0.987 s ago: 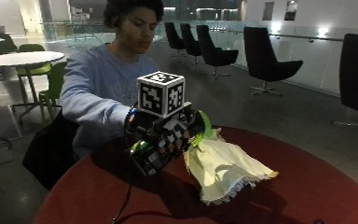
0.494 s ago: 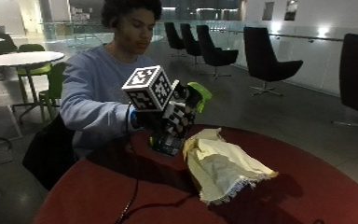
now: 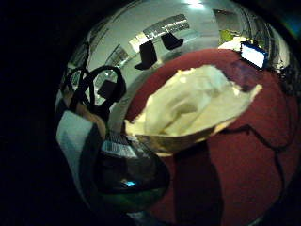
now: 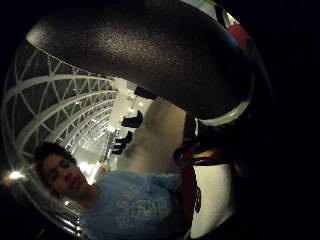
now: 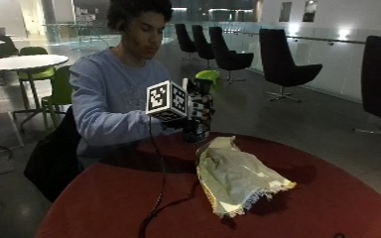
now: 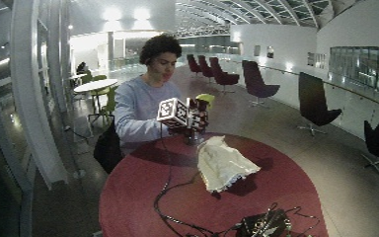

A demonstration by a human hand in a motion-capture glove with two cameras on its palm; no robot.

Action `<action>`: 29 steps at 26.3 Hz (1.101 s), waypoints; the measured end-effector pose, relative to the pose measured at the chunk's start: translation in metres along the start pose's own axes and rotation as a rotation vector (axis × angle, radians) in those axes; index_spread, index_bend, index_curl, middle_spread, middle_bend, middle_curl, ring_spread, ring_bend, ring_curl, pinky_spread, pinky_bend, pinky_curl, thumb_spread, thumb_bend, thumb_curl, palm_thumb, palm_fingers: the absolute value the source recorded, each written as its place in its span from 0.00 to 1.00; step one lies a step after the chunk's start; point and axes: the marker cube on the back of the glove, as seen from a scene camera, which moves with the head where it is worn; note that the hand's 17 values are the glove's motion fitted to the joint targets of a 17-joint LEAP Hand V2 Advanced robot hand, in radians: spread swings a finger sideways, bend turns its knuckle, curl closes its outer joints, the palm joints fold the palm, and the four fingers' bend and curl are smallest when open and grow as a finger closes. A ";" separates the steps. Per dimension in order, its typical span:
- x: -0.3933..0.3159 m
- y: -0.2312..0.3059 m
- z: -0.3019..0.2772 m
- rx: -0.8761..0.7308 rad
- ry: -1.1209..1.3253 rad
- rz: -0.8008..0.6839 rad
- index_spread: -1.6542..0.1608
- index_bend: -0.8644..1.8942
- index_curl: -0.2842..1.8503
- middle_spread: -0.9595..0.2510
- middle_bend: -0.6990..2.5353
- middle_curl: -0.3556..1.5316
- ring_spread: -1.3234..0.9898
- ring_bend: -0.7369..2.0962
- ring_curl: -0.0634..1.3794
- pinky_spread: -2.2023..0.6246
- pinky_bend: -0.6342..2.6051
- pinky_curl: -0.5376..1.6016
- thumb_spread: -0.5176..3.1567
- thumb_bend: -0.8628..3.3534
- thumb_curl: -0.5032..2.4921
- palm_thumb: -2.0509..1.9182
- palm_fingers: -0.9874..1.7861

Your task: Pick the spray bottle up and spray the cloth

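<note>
Now, change: spray bottle raised upright, off the worktop.
Grip: right hand wraps the bottle.
Meaning: cloth at 5 o'clock, unsprayed.

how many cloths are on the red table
1. The cloth lies crumpled on the red table, just past the spray bottle that the gloved right hand grips. Nothing seems to hide another.

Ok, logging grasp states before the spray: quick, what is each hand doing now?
Right hand: fingers closed round the spray bottle, held upright above the table.
Left hand: not visible, cannot tell.
</note>
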 end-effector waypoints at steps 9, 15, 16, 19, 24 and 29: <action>-0.030 0.022 0.082 -0.010 -0.192 -0.069 0.79 0.36 0.29 0.71 0.34 0.44 0.52 0.49 0.33 0.71 0.39 0.45 0.36 0.20 0.37 0.74 0.80; -0.033 0.030 0.121 -0.011 -0.205 -0.099 0.79 0.36 0.29 0.72 0.34 0.44 0.52 0.49 0.33 0.70 0.39 0.44 0.36 0.20 0.37 0.74 0.80; -0.032 0.031 0.125 -0.012 -0.207 -0.102 0.79 0.36 0.28 0.72 0.34 0.44 0.52 0.49 0.33 0.70 0.39 0.44 0.36 0.20 0.36 0.74 0.80; -0.029 0.033 0.135 -0.014 -0.208 -0.111 0.79 0.36 0.28 0.72 0.34 0.44 0.52 0.49 0.33 0.70 0.39 0.45 0.37 0.20 0.36 0.74 0.80; -0.026 0.036 0.146 -0.007 -0.203 -0.130 0.79 0.35 0.28 0.72 0.34 0.44 0.52 0.49 0.33 0.70 0.39 0.45 0.37 0.20 0.36 0.74 0.80; -0.024 0.041 0.156 -0.018 -0.204 -0.144 0.79 0.35 0.28 0.72 0.34 0.44 0.52 0.49 0.33 0.70 0.39 0.44 0.37 0.20 0.36 0.74 0.80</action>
